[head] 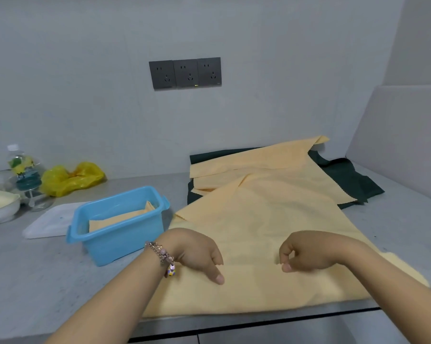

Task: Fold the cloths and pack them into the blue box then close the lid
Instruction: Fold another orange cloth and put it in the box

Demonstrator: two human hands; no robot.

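On the grey counter [48, 281], a peach cloth [271, 219] lies spread at the near edge. Left hand [197, 254] and right hand [306, 254] both rest on it, fingers curled under, thumbs down on the fabric; whether they pinch it cannot be told. Blue box [117, 227] sits just left of the cloth, open, 1 folded peach cloth [120, 216] inside. White lid [50, 220] lies flat behind the box. More peach cloth over a dark green cloth [353, 177] further back.
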